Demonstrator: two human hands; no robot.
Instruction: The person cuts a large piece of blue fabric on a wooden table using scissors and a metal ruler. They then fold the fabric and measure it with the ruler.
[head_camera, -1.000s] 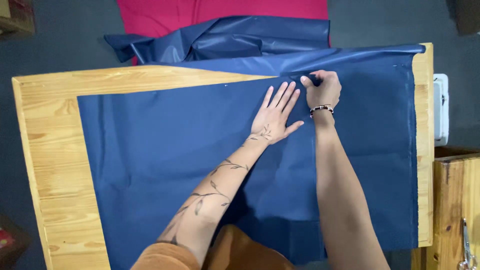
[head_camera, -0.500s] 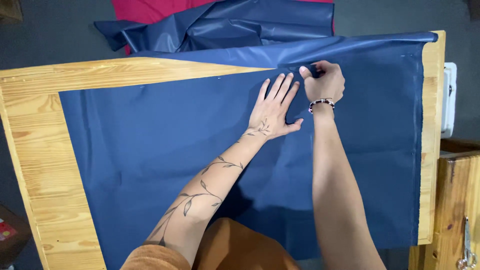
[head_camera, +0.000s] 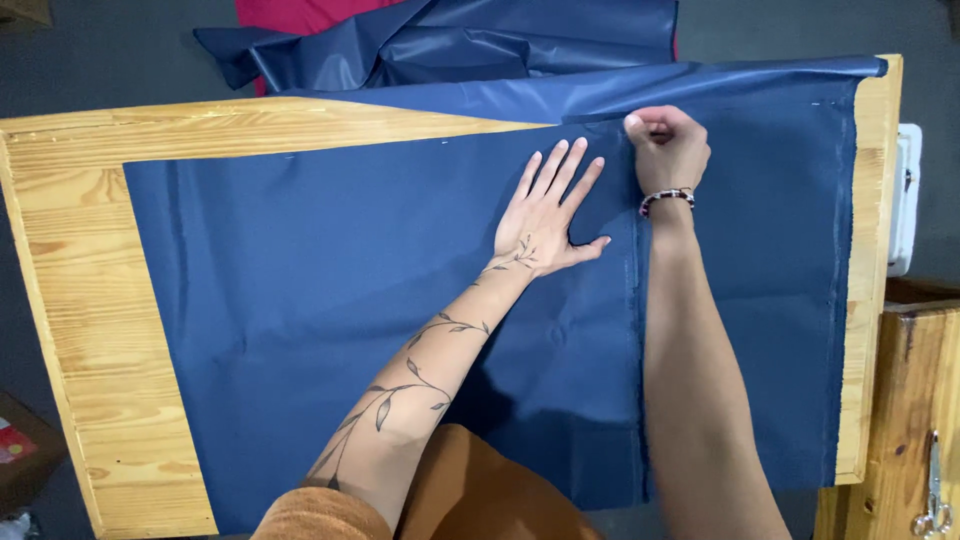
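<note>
Navy fabric (head_camera: 330, 300) lies spread over most of the wooden table (head_camera: 90, 300), running past its far edge, where more of it bunches. The left hand (head_camera: 545, 215) presses flat on it, fingers spread, near the far edge. The right hand (head_camera: 668, 150), just beside it, is closed in a fist; what it grips I cannot tell. A straight line runs down the cloth from there. If the flat hand lifts, the slick cloth could creep and skew that line.
</note>
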